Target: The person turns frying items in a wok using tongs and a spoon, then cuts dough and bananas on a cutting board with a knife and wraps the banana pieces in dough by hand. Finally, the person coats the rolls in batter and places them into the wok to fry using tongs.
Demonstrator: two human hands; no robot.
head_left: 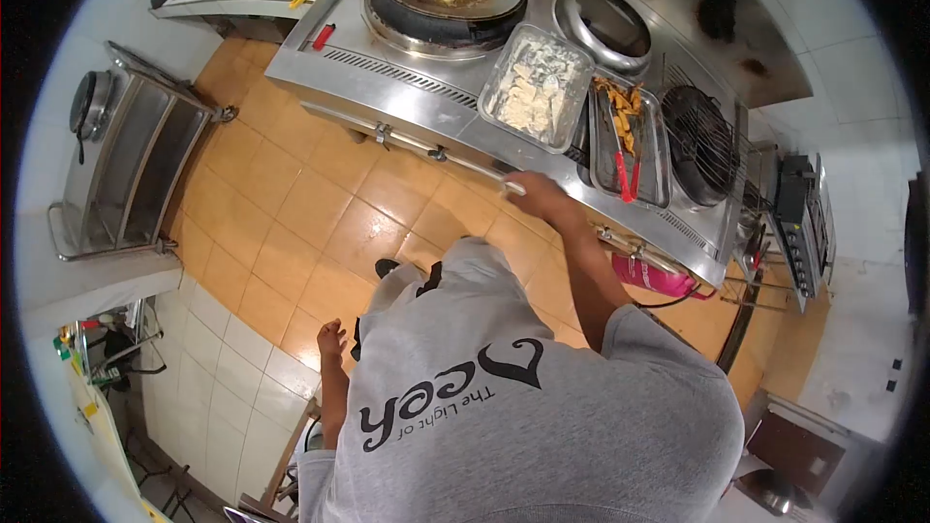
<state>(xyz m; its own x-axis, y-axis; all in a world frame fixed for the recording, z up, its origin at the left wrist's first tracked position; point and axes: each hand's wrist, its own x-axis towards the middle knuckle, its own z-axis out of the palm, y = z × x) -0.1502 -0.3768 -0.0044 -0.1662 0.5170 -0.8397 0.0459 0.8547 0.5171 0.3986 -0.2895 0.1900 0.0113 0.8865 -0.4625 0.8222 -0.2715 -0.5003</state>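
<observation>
My right hand (538, 198) reaches to the stove's front edge, with its fingers closed around the metal pipe (465, 164) that runs along there. A pale bit of the pipe shows at the fingertips; whether a valve is under them is hidden. Above this hand stands a metal tray of flour-coated pieces (531, 87). To its right, red-handled tongs (626, 169) lie in a second tray (662, 174) with browned fried pieces (623, 114). My left hand (331, 339) hangs low at my side, fingers loosely curled and partly apart, with nothing visible in it.
A wok (484, 2) with brown oil and a few pale pieces sits on the left burner. Behind the trays are a round metal lid (603, 29) and a wire rack (693, 116). A pink gas cylinder (654, 276) stands below. At left is a metal cart (145, 150).
</observation>
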